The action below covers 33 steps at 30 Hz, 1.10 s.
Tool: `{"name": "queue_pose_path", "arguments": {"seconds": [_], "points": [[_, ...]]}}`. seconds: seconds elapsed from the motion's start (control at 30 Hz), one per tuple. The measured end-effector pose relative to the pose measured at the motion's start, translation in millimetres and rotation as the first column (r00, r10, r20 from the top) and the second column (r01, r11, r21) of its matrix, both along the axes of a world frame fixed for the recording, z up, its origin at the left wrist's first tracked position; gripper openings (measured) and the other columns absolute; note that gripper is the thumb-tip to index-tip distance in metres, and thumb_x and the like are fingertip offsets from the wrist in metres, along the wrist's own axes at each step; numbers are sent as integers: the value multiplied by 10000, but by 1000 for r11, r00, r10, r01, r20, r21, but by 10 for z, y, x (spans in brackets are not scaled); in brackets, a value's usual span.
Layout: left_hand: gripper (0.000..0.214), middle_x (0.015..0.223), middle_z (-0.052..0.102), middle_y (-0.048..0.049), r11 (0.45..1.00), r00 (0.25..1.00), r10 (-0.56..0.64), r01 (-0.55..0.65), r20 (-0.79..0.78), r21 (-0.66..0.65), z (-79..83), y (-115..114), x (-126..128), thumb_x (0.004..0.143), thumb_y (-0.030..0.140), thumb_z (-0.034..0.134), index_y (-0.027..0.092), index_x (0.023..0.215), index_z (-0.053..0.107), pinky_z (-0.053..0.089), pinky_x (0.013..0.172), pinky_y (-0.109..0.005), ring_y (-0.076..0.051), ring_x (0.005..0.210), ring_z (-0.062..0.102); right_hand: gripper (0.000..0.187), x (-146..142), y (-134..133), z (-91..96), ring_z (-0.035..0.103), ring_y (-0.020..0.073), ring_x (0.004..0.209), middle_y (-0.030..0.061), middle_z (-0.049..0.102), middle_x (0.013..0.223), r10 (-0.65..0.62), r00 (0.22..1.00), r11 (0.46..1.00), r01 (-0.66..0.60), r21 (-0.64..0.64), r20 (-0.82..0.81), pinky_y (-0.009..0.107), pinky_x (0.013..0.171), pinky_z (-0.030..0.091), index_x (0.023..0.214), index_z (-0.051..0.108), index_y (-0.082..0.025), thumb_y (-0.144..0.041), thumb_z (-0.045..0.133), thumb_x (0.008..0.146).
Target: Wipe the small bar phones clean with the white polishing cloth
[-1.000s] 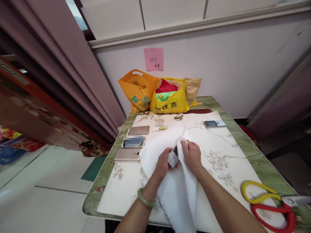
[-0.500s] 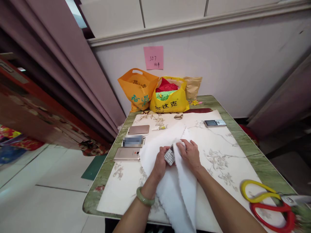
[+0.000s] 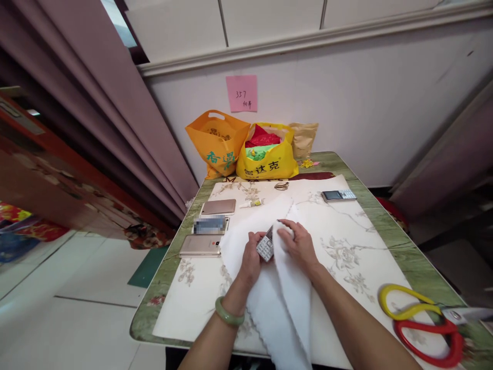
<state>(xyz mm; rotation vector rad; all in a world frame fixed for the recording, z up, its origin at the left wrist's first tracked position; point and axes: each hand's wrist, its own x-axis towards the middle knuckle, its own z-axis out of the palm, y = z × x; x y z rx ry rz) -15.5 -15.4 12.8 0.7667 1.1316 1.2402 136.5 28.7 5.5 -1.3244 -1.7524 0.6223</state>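
My left hand [image 3: 251, 259] grips a small keypad phone [image 3: 265, 248], its silver keys facing up and its screen end partly covered. A white cloth [image 3: 283, 288] with a scalloped edge lies under the phone and drapes toward me over the table's front edge. My right hand [image 3: 299, 245] pinches a fold of that cloth against the upper end of the phone. The fingertips behind the phone are hidden. A green bangle [image 3: 229, 311] circles my left wrist.
Left on the table lie three smartphones, including a gold one [image 3: 199, 245], near a small white tube [image 3: 251, 203]. Another keypad phone [image 3: 339, 196] rests at right. Red-and-yellow-handled scissors [image 3: 427, 324] lie front right. An orange bag [image 3: 217, 144] and a yellow bag [image 3: 268, 162] stand at the back.
My right hand and the cloth fold have shifted slightly left over the phone. The phone stays in my left hand, and the view has moved a little.
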Motion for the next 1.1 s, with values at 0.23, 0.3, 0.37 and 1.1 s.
{"name": "queue_pose_path", "arguments": {"seconds": [0.23,0.3,0.37,1.1], "points": [[641,775,647,-32,992,979,-59,80,-197,98,73,-35,-19,866,713,273,184,1016,604,451,642,-288,-168,674,573,498,-52,-46,-18,601,256,1045,89,660,1137,-26,995,995,17,102,92,476,1050,326,1203,546,-204,-479,568,789],[602,891,662,-41,980,946,-60,117,-318,164,107,-45,-31,885,680,294,189,1033,608,454,776,-303,-182,817,582,656,-91,-58,-29,577,277,1095,114,626,1198,-14,987,992,-7,129,162,524,1090,245,1272,478,-183,-486,631,710],[602,957,659,-47,969,923,-77,159,-378,191,108,-51,-38,895,669,277,188,1051,605,442,845,-313,-187,885,577,644,-99,-46,-41,582,278,1079,119,630,1179,-29,982,993,6,120,188,531,1089,234,1256,477,-177,-495,623,715],[512,785,617,-26,953,938,-235,274,-254,129,73,-70,-13,893,607,397,162,1072,576,485,631,-273,-139,659,564,395,2,38,-54,432,155,542,-48,461,506,-200,978,979,197,57,55,414,934,364,644,463,-235,-502,392,926]]}}
